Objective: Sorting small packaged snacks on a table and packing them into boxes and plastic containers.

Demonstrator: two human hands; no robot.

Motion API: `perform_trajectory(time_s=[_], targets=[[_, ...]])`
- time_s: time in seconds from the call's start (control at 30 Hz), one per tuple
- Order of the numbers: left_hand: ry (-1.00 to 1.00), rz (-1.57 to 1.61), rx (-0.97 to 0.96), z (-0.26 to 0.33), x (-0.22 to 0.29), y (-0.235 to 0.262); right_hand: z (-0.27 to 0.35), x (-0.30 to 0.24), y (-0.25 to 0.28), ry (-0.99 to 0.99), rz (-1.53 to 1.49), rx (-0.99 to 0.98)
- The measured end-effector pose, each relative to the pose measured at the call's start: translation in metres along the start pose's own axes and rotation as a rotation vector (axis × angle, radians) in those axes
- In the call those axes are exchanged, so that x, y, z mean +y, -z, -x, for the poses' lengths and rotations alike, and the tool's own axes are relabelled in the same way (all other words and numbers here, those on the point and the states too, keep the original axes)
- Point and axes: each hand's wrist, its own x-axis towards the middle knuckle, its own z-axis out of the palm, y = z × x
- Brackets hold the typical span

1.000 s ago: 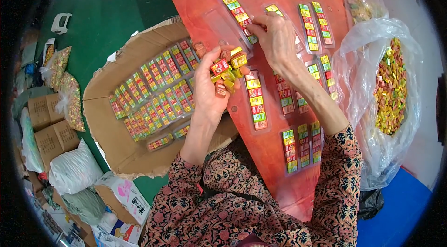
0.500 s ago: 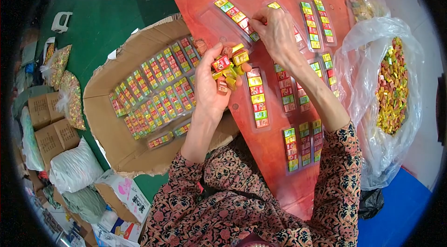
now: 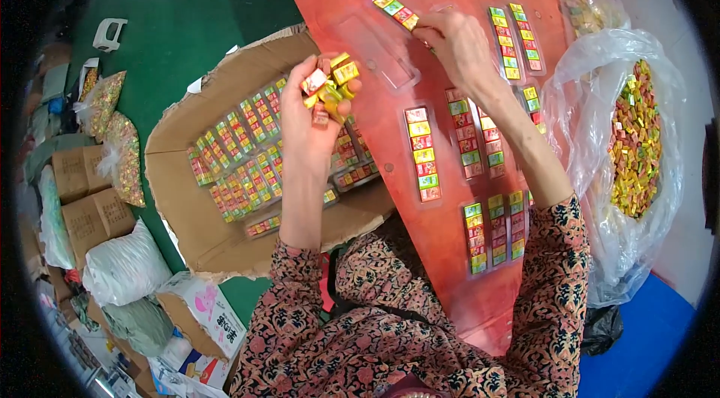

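Observation:
My left hand (image 3: 307, 128) is cupped over the carton, its fingers curled around a loose handful of small wrapped candies (image 3: 330, 90) in yellow, red and brown. Over the red table my right hand (image 3: 461, 45) is closed at the near end of a filled clear strip tray (image 3: 395, 9). Only part of that tray's candy row shows; the hand covers the rest. Just left of my right hand lies an empty clear tray (image 3: 379, 53). Nearer to me on the table is a filled strip tray (image 3: 424, 154), with several more to its right, partly behind my right forearm.
An open cardboard carton (image 3: 180, 225) holding rows of filled trays stands left of the red table (image 3: 442, 240). On the right is a large clear bag of candies (image 3: 634, 143), with a smaller bag (image 3: 589, 8) behind it. Boxes (image 3: 97, 218) and sacks line the far left.
My left hand has drawn left with the candies, away from the right hand. The filled tray by my right hand has shifted right and turned, and more of the empty tray shows.

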Motion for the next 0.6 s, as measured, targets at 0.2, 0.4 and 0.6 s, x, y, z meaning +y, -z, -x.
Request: perform_trajectory(time_s=[0.2,0.4,0.6], targets=[[-0.011,-0.081,-0.046,-0.031,0.012,-0.002,-0.007,-0.009,0.022,-0.632,-1.155,-0.298],[0.035,-0.069,-0.02,-0.054,0.011,-0.017,-0.006,-0.009,0.02,-0.676,-1.47,-0.412],[0.02,-0.055,-0.042,-0.072,0.008,-0.027,-0.009,-0.009,0.015,-0.506,-1.298,-0.478]])
